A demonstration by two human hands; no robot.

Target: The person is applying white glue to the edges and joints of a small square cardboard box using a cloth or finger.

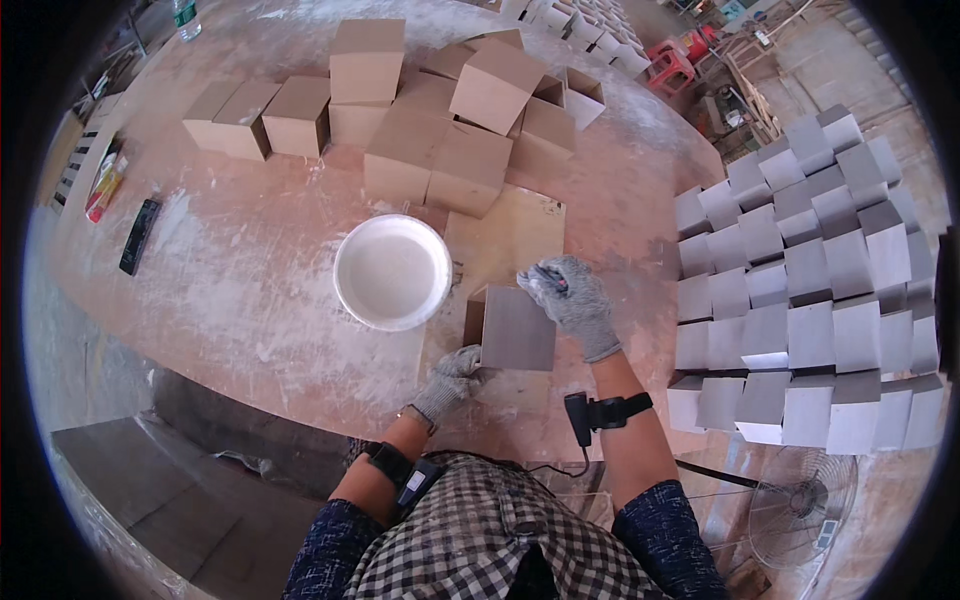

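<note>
A box with a wet-looking grey upper face sits on a thin board in front of me, its brown left side partly in view. My left hand, in a grey knit glove, grips the box at its near left corner. At the far right corner is my right hand, gloved the same way. Its fingers are closed around a small dark thing that the glove mostly hides. Left of the board stands a round white bowl with whitish liquid or paste inside.
Brown boxes are grouped and partly stacked at the back of the smeared table. Many grey-white boxes stand in rows at the right. A black remote-like object, tubes and a bottle lie leftward; a fan stands lower right.
</note>
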